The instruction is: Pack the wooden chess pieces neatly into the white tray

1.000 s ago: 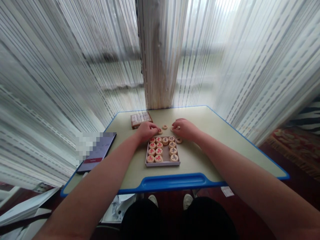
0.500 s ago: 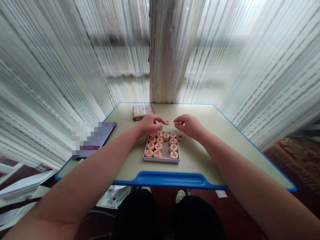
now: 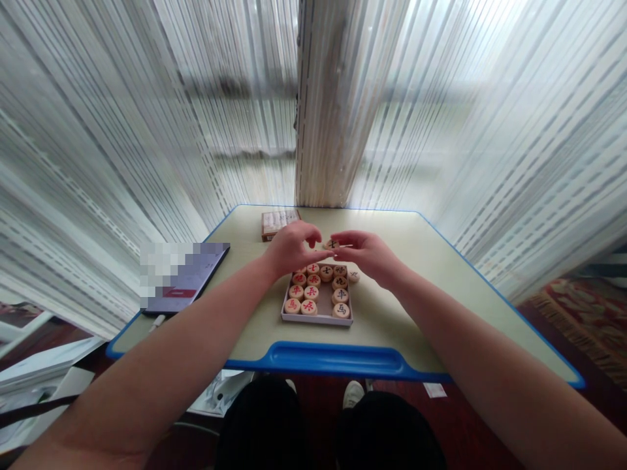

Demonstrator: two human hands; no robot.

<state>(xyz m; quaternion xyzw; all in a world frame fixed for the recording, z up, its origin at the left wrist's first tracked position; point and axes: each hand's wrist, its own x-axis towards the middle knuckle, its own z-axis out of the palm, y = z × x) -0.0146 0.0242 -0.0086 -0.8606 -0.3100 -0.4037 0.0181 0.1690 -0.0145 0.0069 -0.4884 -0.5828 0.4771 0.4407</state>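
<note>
A shallow box [image 3: 317,320] holds wooden Chinese chess pieces: red-marked ones such as a horse piece [image 3: 292,305] on the left, black-marked ones such as a chariot piece [image 3: 341,296] on the right. Beyond its far edge, my right hand [image 3: 367,253] pinches a black-marked chess piece [image 3: 332,244] between thumb and fingers. My left hand [image 3: 292,247] is beside it, thumb stretched toward the right fingertips and forefinger bent apart from it. Nothing shows in its grasp, though its palm side is partly hidden. Another loose piece [image 3: 353,277] lies just outside the box's right wall.
Behind my left hand lies a patterned carton [image 3: 279,220]. A tablet-like device [image 3: 189,281], partly pixelated, rests at the table's left edge. The table [image 3: 431,261] has a blue rim with a front groove [image 3: 336,358]. Sheer curtains [image 3: 235,117] hang beyond it.
My hands have come closer together behind the box. The right hand has moved left and taken hold of a chess piece; the left thumb has stretched toward it.
</note>
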